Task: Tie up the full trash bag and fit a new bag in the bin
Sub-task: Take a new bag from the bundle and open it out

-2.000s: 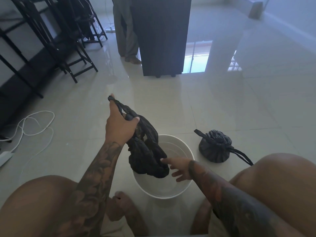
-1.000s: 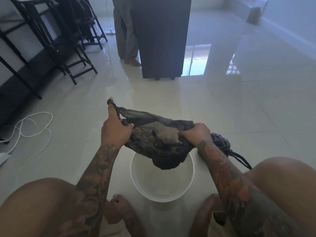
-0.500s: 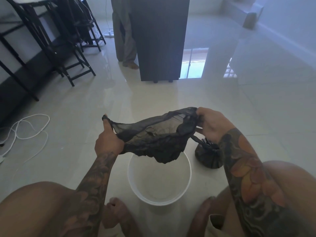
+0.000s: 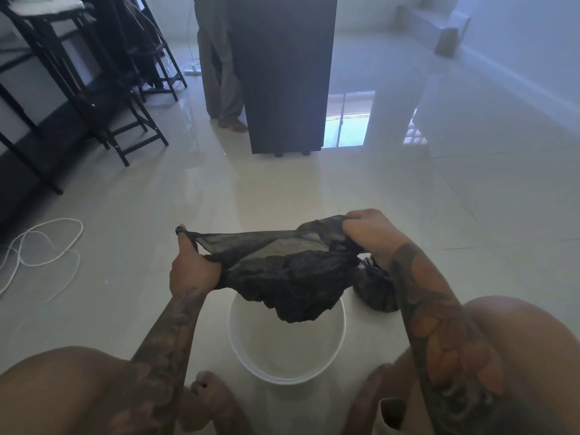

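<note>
A thin black new trash bag [image 4: 282,274] hangs stretched between my two hands above the white round bin [image 4: 287,368], which stands on the floor with nothing in it. My left hand [image 4: 191,268] grips the bag's left rim. My right hand [image 4: 370,233] grips its right rim, slightly higher. The bag's mouth is partly spread and its crumpled bottom droops over the bin's far rim. The tied full black bag [image 4: 375,293] sits on the floor right of the bin, mostly hidden behind my right forearm.
My bare knees flank the bin at the frame's bottom. A white cable [image 4: 40,246] loops on the tiled floor at left. Dark chairs [image 4: 119,98] stand at far left, a dark cabinet [image 4: 282,73] ahead, with a person's legs [image 4: 219,73] beside it.
My right hand left the bin, took the bag's other rim and pulled it right and up. The bag went from a hanging bunch to a stretched, partly spread mouth.
</note>
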